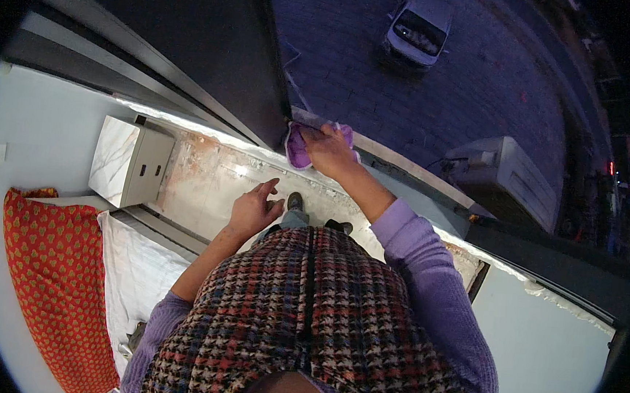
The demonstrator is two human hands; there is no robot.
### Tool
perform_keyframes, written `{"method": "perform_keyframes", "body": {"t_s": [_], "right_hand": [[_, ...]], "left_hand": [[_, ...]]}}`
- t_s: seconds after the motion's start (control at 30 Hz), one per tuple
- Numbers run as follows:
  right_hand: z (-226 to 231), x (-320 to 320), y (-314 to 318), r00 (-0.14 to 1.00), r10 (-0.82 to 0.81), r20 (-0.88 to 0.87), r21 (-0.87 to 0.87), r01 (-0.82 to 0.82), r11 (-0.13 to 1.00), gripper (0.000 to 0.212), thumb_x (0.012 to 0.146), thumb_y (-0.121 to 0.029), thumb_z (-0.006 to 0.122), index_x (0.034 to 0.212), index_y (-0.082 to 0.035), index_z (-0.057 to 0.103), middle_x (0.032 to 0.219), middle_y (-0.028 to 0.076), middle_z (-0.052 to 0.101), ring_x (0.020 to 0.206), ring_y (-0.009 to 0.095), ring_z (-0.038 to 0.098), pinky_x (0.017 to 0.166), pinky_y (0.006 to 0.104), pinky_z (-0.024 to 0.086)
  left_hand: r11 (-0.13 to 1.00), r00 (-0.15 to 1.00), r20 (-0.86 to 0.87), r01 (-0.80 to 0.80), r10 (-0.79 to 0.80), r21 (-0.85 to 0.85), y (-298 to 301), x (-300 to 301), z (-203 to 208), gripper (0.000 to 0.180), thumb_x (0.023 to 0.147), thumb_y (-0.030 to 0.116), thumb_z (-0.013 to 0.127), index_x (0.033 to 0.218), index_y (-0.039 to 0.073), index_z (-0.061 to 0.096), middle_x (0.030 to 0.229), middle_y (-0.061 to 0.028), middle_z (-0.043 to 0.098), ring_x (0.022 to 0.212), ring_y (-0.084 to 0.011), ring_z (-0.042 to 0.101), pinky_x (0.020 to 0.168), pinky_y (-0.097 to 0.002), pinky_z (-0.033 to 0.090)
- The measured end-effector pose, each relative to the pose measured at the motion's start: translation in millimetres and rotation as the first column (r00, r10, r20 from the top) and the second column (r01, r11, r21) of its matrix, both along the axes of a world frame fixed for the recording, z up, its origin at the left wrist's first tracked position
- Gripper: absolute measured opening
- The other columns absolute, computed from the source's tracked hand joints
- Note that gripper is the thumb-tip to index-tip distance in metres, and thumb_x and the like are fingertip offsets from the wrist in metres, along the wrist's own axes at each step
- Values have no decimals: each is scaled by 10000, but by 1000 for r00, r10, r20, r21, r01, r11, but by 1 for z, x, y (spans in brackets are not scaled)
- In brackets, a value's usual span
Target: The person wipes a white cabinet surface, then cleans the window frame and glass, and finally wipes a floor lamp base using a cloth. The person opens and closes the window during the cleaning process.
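My right hand (329,155) reaches forward over the window sill (398,159) and presses down on a purple cloth (298,150) with a pale edge. The cloth spreads out on both sides of my fingers, beside the lower corner of a dark window sash (215,51). Lower and to the left, my left hand (254,207) hangs in the air over the floor with loosely bent fingers that stand apart. It holds nothing.
Outside, a silver car (416,32) stands on paving far below, and a white boxy outdoor unit (508,173) sits right of the opening. At left are a marble-patterned cabinet (129,161), a white sheet (138,275) and a red patterned pillow (57,281).
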State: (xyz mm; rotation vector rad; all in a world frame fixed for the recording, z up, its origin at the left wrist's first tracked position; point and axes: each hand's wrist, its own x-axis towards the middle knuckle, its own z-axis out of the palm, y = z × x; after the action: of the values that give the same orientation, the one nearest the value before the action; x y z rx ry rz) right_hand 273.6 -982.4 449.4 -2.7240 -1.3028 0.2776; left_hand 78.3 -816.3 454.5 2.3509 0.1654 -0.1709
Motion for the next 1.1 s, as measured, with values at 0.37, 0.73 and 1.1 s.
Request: {"method": "perform_keyframes", "body": {"t_s": [0.37,0.73,1.1], "right_hand": [[-9,2,16,999,-18,-48,104,23,994,373,906,-188,487,1246,-82,598,1312,105,581,1242,293,491,1044,431,399],[22,4,-36,982,-174,-72,-15,173,985,309,883,-143,539,1143,-12,643,1246,175,557,1103,357,611,902,469,514],[-13,1,13,989,-44,145,173,18,985,284,878,-231,552,1027,-63,726,1159,98,623,1152,272,492,934,454,394]], "left_hand": [[993,992,-40,117,-118,-18,-10,6,-1,548,898,322,675,1367,84,524,1081,-123,702,820,-318,713,713,-434,566],[999,998,-68,11,-8,41,8,6,6,553,897,344,682,1364,84,539,1109,-92,699,803,-268,721,725,-410,559],[999,987,-157,-44,44,4,14,-8,12,537,916,340,662,1369,79,539,1120,-106,691,861,-307,711,748,-423,557]]}}
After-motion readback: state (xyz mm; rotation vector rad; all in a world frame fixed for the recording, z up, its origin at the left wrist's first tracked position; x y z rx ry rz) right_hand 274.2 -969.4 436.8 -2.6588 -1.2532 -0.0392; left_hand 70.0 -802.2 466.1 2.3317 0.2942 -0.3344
